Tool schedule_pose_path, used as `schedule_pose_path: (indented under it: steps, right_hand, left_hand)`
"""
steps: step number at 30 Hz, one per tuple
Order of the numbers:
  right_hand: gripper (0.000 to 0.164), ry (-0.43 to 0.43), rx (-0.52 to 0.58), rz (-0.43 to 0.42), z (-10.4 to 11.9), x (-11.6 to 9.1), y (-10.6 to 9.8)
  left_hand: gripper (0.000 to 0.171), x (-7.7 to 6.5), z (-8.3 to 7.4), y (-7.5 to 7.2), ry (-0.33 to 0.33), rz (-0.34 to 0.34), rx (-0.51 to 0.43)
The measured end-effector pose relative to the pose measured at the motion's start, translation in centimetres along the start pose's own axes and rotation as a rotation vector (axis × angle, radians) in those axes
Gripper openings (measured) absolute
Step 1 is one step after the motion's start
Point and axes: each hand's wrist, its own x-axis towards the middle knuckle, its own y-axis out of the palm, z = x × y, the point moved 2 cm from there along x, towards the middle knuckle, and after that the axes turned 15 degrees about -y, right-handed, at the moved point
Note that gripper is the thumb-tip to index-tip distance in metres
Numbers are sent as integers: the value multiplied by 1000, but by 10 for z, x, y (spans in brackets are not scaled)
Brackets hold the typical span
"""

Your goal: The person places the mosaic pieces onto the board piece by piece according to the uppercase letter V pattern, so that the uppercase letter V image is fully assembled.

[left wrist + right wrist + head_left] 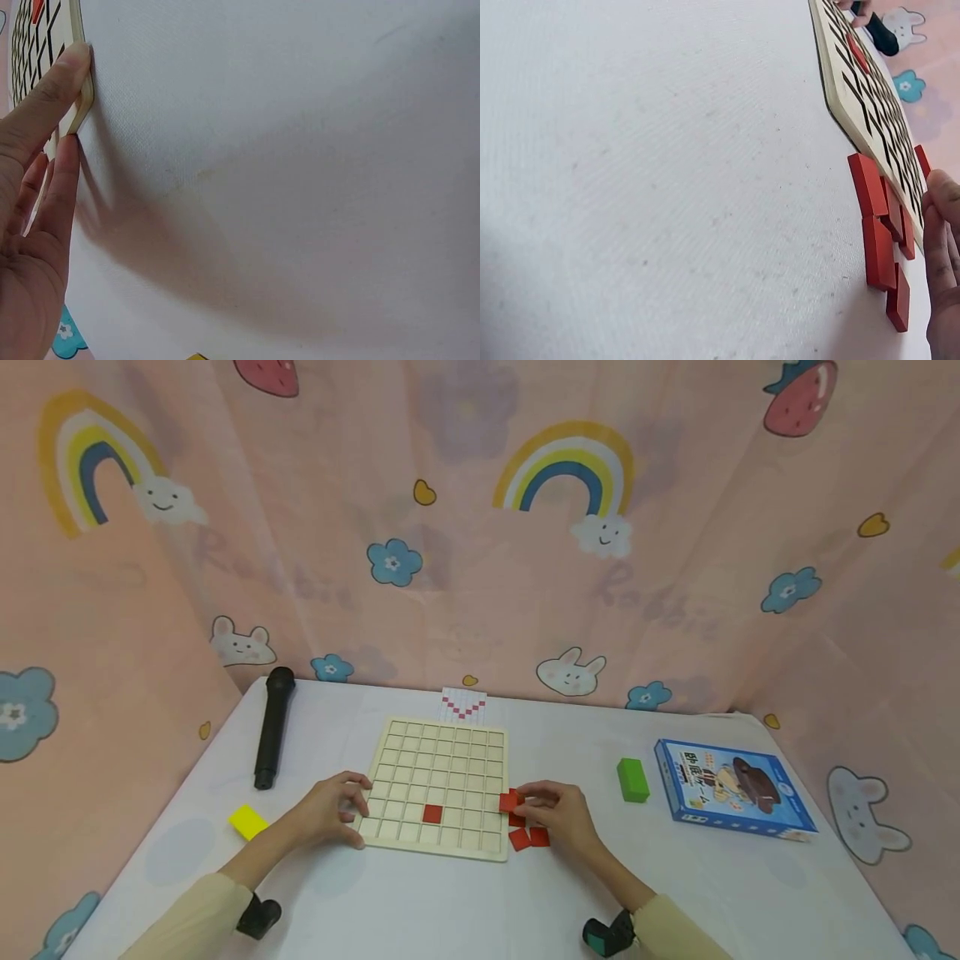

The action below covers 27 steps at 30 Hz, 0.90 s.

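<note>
A cream gridded board [459,777] lies flat, with one red square tile [432,814] in its lower part. My left hand [333,806] is at the board's left edge, its thumb touching the near-left corner and its fingers [64,169] extended along the side. My right hand [558,814] pinches a red tile [922,161] between thumb and fingertips, just over the board's right edge. Under and beside that hand, several loose red tiles [519,839] lie against the board's right side.
Beyond the board lies a small pattern card [463,705] with red squares in a V. A black microphone [275,727] is at the left, near a yellow block [247,822]. A green block [633,780] and a blue game box [735,789] occupy the right.
</note>
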Motion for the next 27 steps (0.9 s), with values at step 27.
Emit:
schedule_pose_path:
  steps: [27]
  right_hand:
    - [23,-158,101,36,50,29,44]
  left_hand:
    - [37,-4,-5,-1,-33,-7,-2]
